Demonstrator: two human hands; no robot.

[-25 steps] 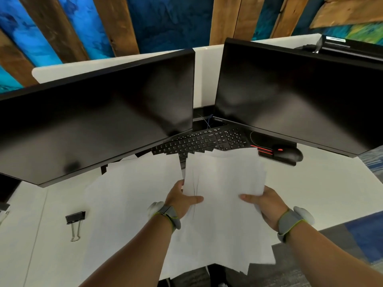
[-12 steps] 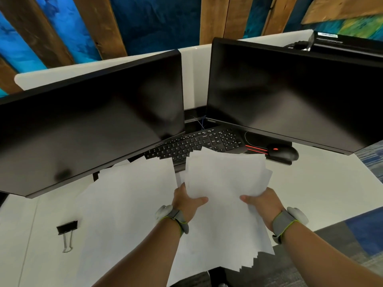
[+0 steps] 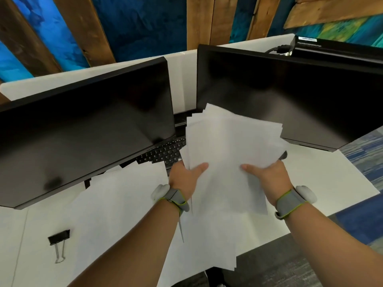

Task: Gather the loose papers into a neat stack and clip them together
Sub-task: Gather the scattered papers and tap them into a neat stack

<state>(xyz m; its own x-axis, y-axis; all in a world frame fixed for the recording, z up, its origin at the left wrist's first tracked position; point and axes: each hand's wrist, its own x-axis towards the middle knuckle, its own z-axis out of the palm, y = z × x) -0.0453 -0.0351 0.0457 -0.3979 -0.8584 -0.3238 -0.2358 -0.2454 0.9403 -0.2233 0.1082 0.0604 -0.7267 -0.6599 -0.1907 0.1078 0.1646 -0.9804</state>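
White bench [image 3: 323, 175] fills the foreground, with two black flat monitors [image 3: 87, 129] standing beyond the hands. Of the loose white paper sheets, too many to count, one uneven bundle [image 3: 230, 150] is lifted between both hands; more sheets [image 3: 116, 204] lie left of the left hand [image 3: 183, 179], ungathered. The left hand and right hand [image 3: 269, 175] each pinch the bundle's near edge, thumbs on top. One black metal binder clip [image 3: 59, 238] waits far left, unused. Squaring and clipping remain.

- Our left hand [image 3: 183, 179] and right hand [image 3: 269, 175] grip a fanned bundle of papers [image 3: 230, 150], thumbs on top.
- More loose sheets [image 3: 116, 206] lie on the white surface [image 3: 323, 179].
- A binder clip [image 3: 59, 238] sits left of them.
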